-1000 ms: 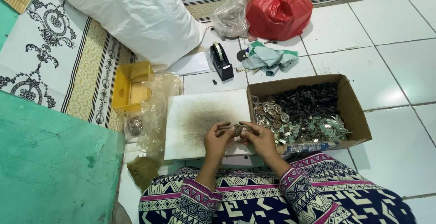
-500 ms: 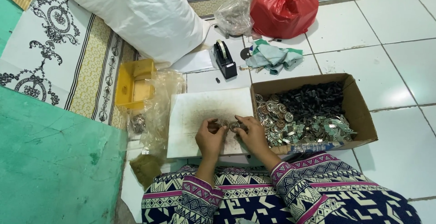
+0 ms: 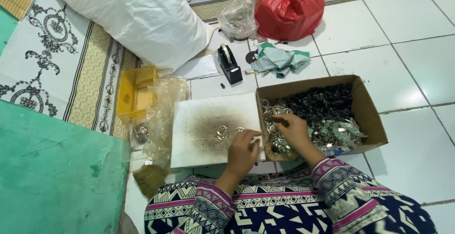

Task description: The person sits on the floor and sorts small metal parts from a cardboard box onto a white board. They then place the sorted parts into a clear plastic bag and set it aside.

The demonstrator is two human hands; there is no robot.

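- Head view: the left hand [image 3: 242,149] rests on the near right corner of a white board [image 3: 204,129] lying on the floor. Its fingers are curled, but I cannot tell if they pinch anything.
- Two small shiny metal rings [image 3: 222,132] lie near the middle of the board, just beside that hand.
- The right hand [image 3: 294,132] is inside the brown cardboard box [image 3: 367,115], its fingers bent down on the heap of metal pieces [image 3: 277,134]. I cannot tell if it holds one.
- What could go wrong: the rings are small and round, so I think a bump from the left hand could roll them off the board edge onto the floor.
- The box is full, and pieces could spill over its low wall if the right hand scoops too fast.
- Thin metal edges might scratch the fingers.
- The floor has white tiles [image 3: 417,49]. A patterned mat [image 3: 57,58] and a green mat [image 3: 52,177] lie at the left.
- Further back sit a big white sack [image 3: 137,16], a red plastic bag [image 3: 289,9], a tape holder [image 3: 229,63], a cloth [image 3: 279,61] and a yellow tray [image 3: 135,91].
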